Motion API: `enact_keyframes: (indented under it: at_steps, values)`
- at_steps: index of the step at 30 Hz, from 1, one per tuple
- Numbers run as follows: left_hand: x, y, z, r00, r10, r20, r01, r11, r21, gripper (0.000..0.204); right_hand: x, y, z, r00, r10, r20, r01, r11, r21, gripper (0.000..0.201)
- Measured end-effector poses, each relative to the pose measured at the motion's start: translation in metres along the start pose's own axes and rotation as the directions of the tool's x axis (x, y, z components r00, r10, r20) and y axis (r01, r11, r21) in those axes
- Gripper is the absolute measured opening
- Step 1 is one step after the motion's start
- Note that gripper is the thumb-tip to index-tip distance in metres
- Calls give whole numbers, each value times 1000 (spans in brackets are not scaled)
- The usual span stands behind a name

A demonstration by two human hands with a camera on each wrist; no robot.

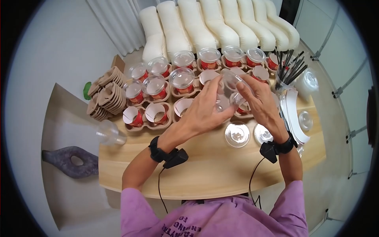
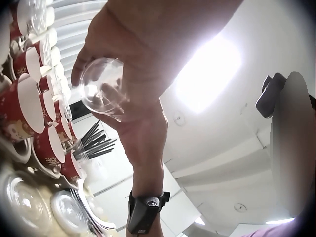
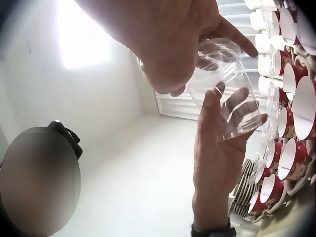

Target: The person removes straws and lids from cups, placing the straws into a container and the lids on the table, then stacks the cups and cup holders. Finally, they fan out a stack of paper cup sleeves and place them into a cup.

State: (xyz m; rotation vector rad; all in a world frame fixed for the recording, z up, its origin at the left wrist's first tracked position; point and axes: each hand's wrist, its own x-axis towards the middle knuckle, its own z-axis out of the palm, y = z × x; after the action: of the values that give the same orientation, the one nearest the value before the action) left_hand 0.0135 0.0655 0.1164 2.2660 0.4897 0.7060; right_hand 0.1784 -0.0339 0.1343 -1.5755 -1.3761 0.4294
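Note:
Both hands hold a clear plastic cup (image 3: 232,98) above the front of the table. My left hand (image 1: 203,108) curls its fingers round one end of the cup from the left. From the other side my right hand (image 1: 258,100) grips the opposite end, its fingers bent over the rim. Below the hands, two clear round lids (image 1: 237,134) lie on the wooden table (image 1: 205,173). Behind them, red paper sleeves (image 1: 157,114) with white insides stand in brown cardboard carriers (image 1: 161,125). In the back rows, clear cups (image 1: 183,59) rise out of the red sleeves.
Stacked cardboard carriers (image 1: 108,94) stand at the left end, with nested clear cups (image 1: 110,132) lying in front. To the right are black straws (image 1: 290,67) in a clear container, a stack of clear lids (image 1: 307,83) and curved white strips (image 1: 295,118). Cream cushions (image 1: 205,25) line the back.

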Motion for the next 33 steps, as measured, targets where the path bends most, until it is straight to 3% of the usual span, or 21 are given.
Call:
enact_keyframes:
  at_steps: [3, 5, 7, 8, 10, 13, 14, 16, 17, 19, 23, 25, 26, 28, 29, 31, 33]
  values:
    - [-14, 3, -2, 996, -45, 75, 46, 999, -7, 82, -14, 5, -3, 995, 51, 86, -59, 994, 90, 52]
    - [-21, 2, 0, 995, -35, 89, 43, 996, -83, 82, -23, 13, -7, 981, 122, 153, -129, 991, 35, 54]
    - [-29, -2, 2, 989, -30, 142, 41, 997, -71, 81, -30, 27, -1, 989, 101, 107, -123, 967, 222, 57]
    - [-33, -2, 3, 989, -30, 144, 41, 997, -70, 81, -34, 23, -4, 964, 230, 137, -267, 837, 477, 54]
    - [-42, -2, 5, 992, 41, 122, -40, 999, -16, 84, -41, 26, -13, 958, 246, 145, -285, 855, 434, 52]
    - [-53, 1, 4, 986, -29, 165, 45, 995, -94, 88, -56, 39, -15, 960, 240, 145, -278, 885, 374, 46]
    - [-58, -1, 4, 986, -30, 163, 46, 994, -95, 88, -63, 43, -15, 941, 284, 185, -335, 862, 380, 43]
    - [-72, -8, 0, 998, -64, 16, 65, 924, -376, 95, -79, 64, -11, 926, 320, 201, -374, 851, 368, 33]
    - [-79, -9, -4, 998, -66, 21, 69, 922, -380, 95, -86, 66, -9, 924, 326, 201, -380, 849, 367, 33]
    - [-92, -11, -18, 978, -139, -155, 33, 838, -545, 98, -94, 68, -7, 850, 466, 247, -508, 850, 142, 28]
    - [-103, -9, -59, 937, -211, -279, 20, 829, -559, 97, -100, 86, 6, 811, 536, 236, -559, 828, 39, 34]
    - [-114, -26, -79, 891, -166, -423, -50, 889, -455, 94, -100, 90, 12, 827, 518, 219, -536, 844, 29, 39]
    - [-121, -39, -87, 890, -169, -424, -47, 890, -453, 94, -101, 92, 13, 850, 491, 190, -488, 870, -66, 42]
    - [-139, -63, -103, 772, -126, -623, -27, 973, -231, 87, -104, 94, 14, 871, 463, 166, -439, 884, -163, 45]
    - [-145, -66, -111, 771, -128, -623, -25, 972, -232, 87, -107, 95, 14, 908, 398, 131, -357, 899, -256, 48]
    - [-160, -69, -127, 667, -115, -736, 135, 990, -33, 63, -112, 92, 14, 940, 325, 105, -271, 897, -350, 50]
    - [-179, -85, -147, 620, -120, -776, 159, 987, -26, 55, -115, 80, 15, 991, 126, -42, -131, 866, -483, 47]
